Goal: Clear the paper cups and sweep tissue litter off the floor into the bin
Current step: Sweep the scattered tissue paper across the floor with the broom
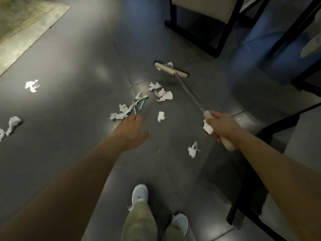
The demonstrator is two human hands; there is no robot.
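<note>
My right hand grips the pale handle of a broom, together with a white tissue scrap. The broom head rests on the dark tile floor ahead, a tissue piece on top of it. White tissue scraps lie just in front of the broom head. More scraps and thin straw-like sticks lie by my left hand, which reaches down with straight fingers, fingertips close to the sticks. Other tissue pieces lie at the left, at the far left and near my right hand. No cups or bin are in view.
A rug covers the floor at the upper left. Black-framed chairs stand at the top right and at the right edge. My feet in white shoes are at the bottom centre.
</note>
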